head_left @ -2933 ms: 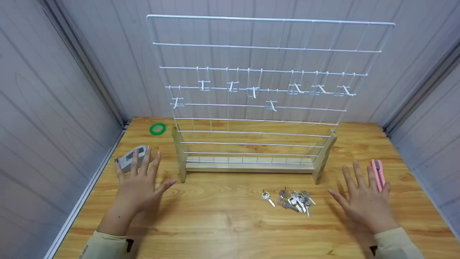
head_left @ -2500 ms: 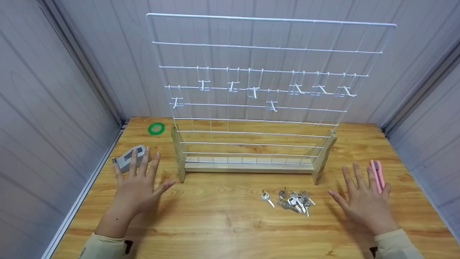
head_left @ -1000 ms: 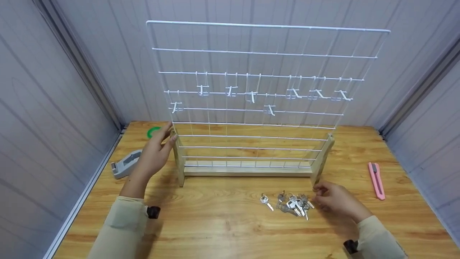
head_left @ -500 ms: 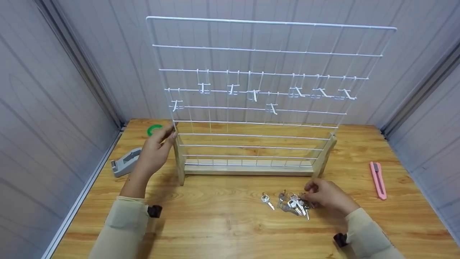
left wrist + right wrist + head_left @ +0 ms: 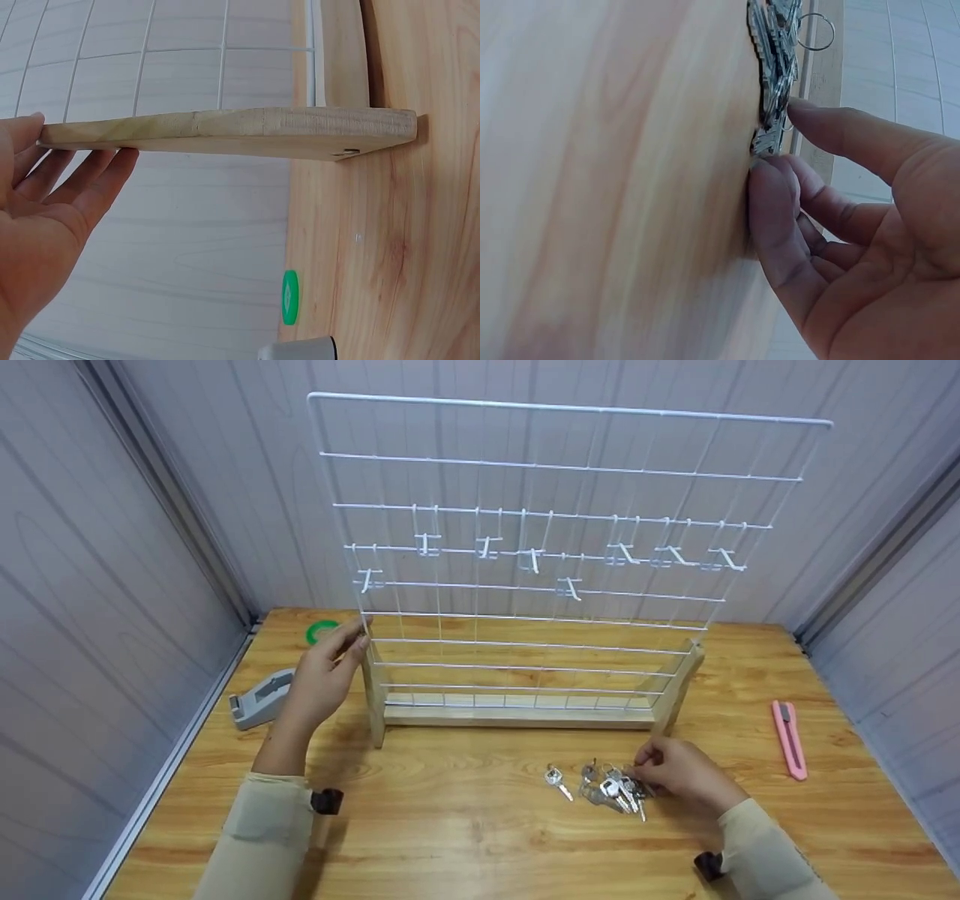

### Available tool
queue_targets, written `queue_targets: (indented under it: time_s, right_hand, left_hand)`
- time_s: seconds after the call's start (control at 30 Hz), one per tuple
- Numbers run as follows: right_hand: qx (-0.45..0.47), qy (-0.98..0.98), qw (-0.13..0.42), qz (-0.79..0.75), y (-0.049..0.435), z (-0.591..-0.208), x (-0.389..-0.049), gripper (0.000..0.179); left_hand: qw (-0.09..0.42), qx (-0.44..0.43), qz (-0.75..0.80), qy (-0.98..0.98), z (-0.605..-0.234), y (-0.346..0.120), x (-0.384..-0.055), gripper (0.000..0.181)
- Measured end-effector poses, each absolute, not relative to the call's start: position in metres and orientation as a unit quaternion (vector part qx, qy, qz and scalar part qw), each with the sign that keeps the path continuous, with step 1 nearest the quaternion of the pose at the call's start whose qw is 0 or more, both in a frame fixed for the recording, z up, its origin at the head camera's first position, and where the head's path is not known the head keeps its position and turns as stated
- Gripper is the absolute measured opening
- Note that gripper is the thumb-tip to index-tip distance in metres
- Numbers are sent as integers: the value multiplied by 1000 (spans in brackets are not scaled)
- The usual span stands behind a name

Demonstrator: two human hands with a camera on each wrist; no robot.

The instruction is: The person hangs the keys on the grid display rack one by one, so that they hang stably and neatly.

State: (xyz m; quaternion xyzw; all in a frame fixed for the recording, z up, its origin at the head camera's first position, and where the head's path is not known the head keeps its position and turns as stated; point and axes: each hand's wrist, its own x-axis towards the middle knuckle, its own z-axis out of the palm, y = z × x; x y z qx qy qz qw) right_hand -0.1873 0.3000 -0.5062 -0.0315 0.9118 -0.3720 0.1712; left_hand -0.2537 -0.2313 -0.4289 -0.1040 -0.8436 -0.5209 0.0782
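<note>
My left hand (image 5: 326,679) grips the top of the left wooden upright (image 5: 375,697) of a white wire grid rack (image 5: 525,667). In the left wrist view, the thumb lies on one side of this upright and the fingers reach along the other. My right hand (image 5: 679,769) is at the right edge of a pile of silver keys (image 5: 615,787) on the table. The right wrist view has thumb and forefinger on either side of a key (image 5: 767,140) at the pile's end, pinching it. A single key (image 5: 558,782) lies left of the pile.
Several white hooks (image 5: 534,559) hang across the grid. A grey tape dispenser (image 5: 259,701) and a green tape roll (image 5: 321,632) lie on the left. On the right lies a pink utility knife (image 5: 789,739). Panelled walls (image 5: 112,585) enclose the wooden table (image 5: 450,840).
From spread over the table, my left hand moved up to the rack's left upright and took hold. My right hand moved left to the keys, its fingers closing on one at the pile's edge.
</note>
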Motion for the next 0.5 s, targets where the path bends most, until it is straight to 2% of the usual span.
queue_targets:
  time_s: [0.23,0.5]
  right_hand:
    - [-46,924,157,-345,298,-506,-189,14]
    - [-62,917,156,-362,301,-511,-190,14]
  left_hand:
    - [76,-102,-529,-839,-430,-231,-254,50]
    - [72,-98,-536,-835,-430,-231,-254,48]
